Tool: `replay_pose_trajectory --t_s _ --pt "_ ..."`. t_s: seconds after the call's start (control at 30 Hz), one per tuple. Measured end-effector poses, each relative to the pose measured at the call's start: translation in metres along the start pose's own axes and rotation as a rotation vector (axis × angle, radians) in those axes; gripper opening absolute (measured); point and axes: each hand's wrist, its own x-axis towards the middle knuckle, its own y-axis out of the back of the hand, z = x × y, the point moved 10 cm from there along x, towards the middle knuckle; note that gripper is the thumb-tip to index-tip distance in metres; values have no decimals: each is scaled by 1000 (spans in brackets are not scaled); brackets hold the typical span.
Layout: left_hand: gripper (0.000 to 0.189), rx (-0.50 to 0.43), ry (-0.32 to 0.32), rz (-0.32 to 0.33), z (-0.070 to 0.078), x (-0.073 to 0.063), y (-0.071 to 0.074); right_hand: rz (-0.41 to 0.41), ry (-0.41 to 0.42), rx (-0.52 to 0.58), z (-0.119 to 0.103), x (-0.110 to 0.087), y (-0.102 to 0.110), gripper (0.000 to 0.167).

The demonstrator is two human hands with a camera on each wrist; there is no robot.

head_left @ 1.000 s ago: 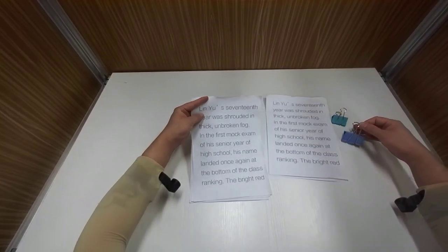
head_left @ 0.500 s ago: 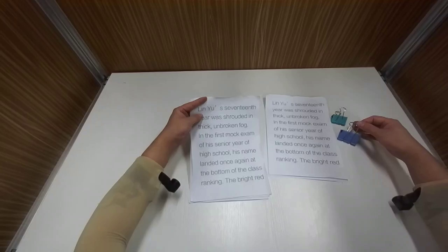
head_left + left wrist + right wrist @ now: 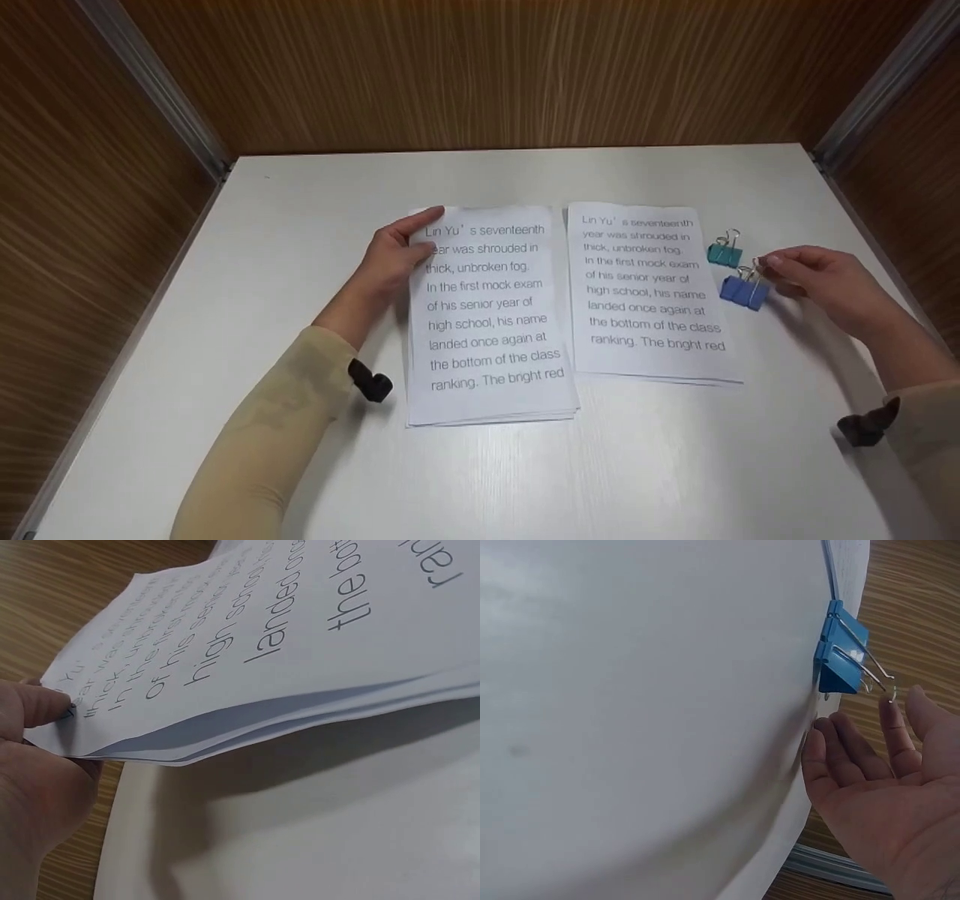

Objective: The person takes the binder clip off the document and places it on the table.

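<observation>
My left hand (image 3: 390, 262) pinches the upper left edge of a stack of printed sheets (image 3: 491, 409). In the left wrist view its thumb (image 3: 45, 703) lies on the top page, and the long edge of the stack (image 3: 247, 716) bows up off the table. At the right, a blue binder clip (image 3: 744, 293) stands with its wire handles up. The fingertips of my right hand (image 3: 825, 281) are right at one handle. In the right wrist view a small gap shows between thumb and index finger, beside the wire end of the clip (image 3: 844, 652).
A second stack of printed sheets (image 3: 652, 360) lies just right of the first. Beyond the blue clip stands a teal binder clip (image 3: 724, 255), close to that stack's right edge. Wood-grain panels (image 3: 517, 75) enclose the white table (image 3: 487, 487) at the back and sides.
The blue clip has shifted slightly left, and my right fingertips have drawn off it so both handles show. My left hand keeps its grip on the stack.
</observation>
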Motion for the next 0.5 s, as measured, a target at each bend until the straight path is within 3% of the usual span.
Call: replay_pose_trajectory --t_s 0.17,0.3,0.4,0.5 --pt "57 41 56 43 -13 8 4 40 1 0 -7 -1 6 72" --pt "58 85 78 41 -20 12 5 110 -6 -17 -19 -4 11 74" --pt "56 164 96 29 -21 14 5 173 2 -52 -37 -8 10 76" --pt "56 303 106 19 -17 13 6 214 41 -99 -62 -14 1 77"
